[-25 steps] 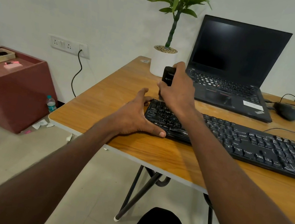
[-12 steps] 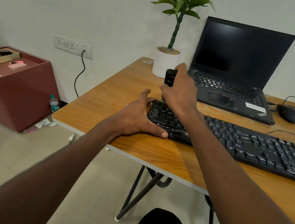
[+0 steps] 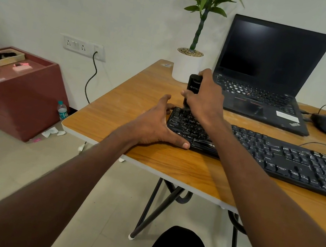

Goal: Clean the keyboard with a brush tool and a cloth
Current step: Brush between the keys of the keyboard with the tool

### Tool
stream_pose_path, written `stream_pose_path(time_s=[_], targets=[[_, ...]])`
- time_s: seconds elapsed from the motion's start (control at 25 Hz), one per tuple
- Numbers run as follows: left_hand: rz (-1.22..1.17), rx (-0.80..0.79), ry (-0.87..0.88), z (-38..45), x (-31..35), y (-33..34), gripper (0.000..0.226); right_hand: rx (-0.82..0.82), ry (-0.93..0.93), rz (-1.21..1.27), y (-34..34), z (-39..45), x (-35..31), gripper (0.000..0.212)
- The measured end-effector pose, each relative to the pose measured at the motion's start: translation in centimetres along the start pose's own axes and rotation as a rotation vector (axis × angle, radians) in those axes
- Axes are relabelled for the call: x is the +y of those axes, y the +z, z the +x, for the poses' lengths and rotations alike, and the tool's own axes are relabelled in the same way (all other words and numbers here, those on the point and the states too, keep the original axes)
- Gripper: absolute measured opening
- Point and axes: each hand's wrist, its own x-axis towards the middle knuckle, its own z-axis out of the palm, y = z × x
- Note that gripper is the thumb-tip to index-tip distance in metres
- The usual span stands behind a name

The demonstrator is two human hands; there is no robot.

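Note:
A black keyboard (image 3: 277,155) lies across the wooden table (image 3: 120,114), its keys streaked with pale dust. My right hand (image 3: 204,100) grips a black brush tool (image 3: 193,84) upright, its lower end down on the keyboard's far left corner. My left hand (image 3: 155,124) rests spread against the keyboard's left end, thumb along the front edge and fingers at the back corner. No cloth is in view.
An open black laptop (image 3: 267,76) stands behind the keyboard, a potted plant (image 3: 187,65) to its left, a mouse (image 3: 324,124) with cables to its right. A maroon cabinet (image 3: 14,90) and a water bottle (image 3: 62,110) stand on the floor at left.
My hands stay at the keyboard's left end. The brush tool has barely shifted; the view has moved slightly.

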Motion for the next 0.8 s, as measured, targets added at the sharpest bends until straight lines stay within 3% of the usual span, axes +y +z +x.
stream_pose_path(time_s=[0.12, 0.28, 0.48, 0.64, 0.8], targets=[[-0.004, -0.015, 0.030, 0.1, 0.0, 0.0, 0.161, -0.052, 0.036, 0.165, -0.2, -0.3, 0.0, 0.048], [-0.004, -0.037, 0.044, 0.2, -0.1, 0.0, 0.154, -0.099, 0.058, 0.172, -0.9, -0.7, 1.0, 0.050], [-0.010, -0.037, 0.036, 0.2, -0.1, -0.2, 0.149, 0.035, 0.015, -0.080, -2.9, -1.0, 2.2, 0.053], [0.031, -0.027, 0.047, 0.1, -0.2, 0.0, 0.153, -0.045, 0.035, 0.113, -1.6, -1.1, 1.0, 0.046], [0.039, -0.015, 0.057, 0.2, -0.5, 0.0, 0.153, 0.024, 0.040, -0.169, -2.2, -1.2, 1.4, 0.053]])
